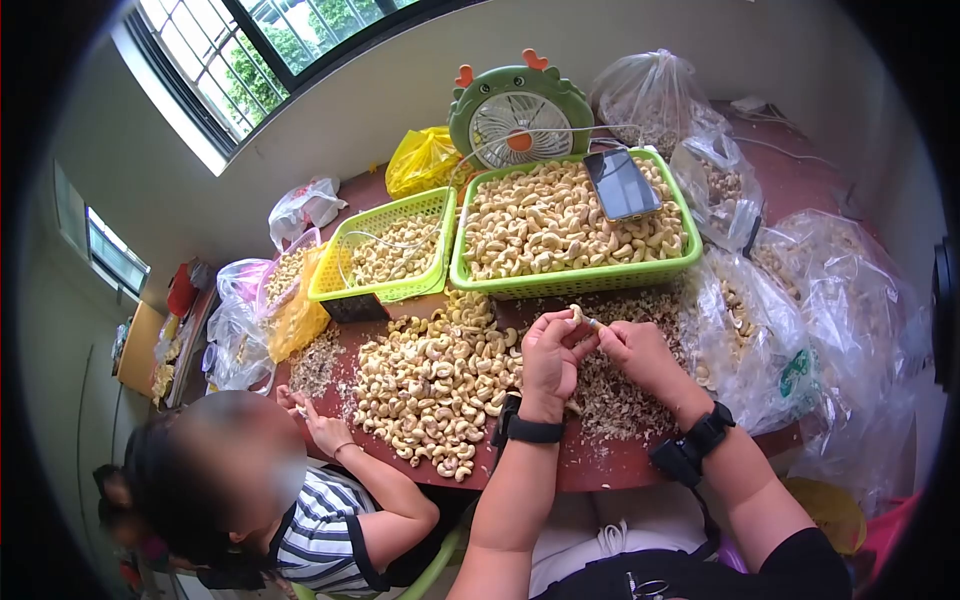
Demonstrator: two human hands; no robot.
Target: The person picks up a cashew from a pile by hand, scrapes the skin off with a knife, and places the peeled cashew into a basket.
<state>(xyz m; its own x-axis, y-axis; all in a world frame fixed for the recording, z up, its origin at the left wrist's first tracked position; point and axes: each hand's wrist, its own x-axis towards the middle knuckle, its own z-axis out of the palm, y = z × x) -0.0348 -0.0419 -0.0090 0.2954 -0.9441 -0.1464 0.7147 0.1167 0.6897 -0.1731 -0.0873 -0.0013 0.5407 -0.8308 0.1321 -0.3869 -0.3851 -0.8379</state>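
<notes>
My left hand [550,362] pinches a single cashew [576,314] between thumb and fingertips above the table. Close beside it, my right hand [642,352] is closed on a small slim tool [592,323], whose tip meets or nearly meets the nut; most of it is hidden in my fingers. Below both hands lies a heap of flaky cashew skins [625,395]. To the left spreads a large pile of cashews [430,390] on the dark red table [560,470]. Behind my hands stands a green basket [580,284] full of pale cashews.
A phone [622,184] rests on the full basket, with a green fan [520,115] behind. A smaller yellow-green basket [390,285] holds more cashews. Plastic bags [765,330] crowd the right side. At left, another person's hand [325,432] is near skin scraps [315,368].
</notes>
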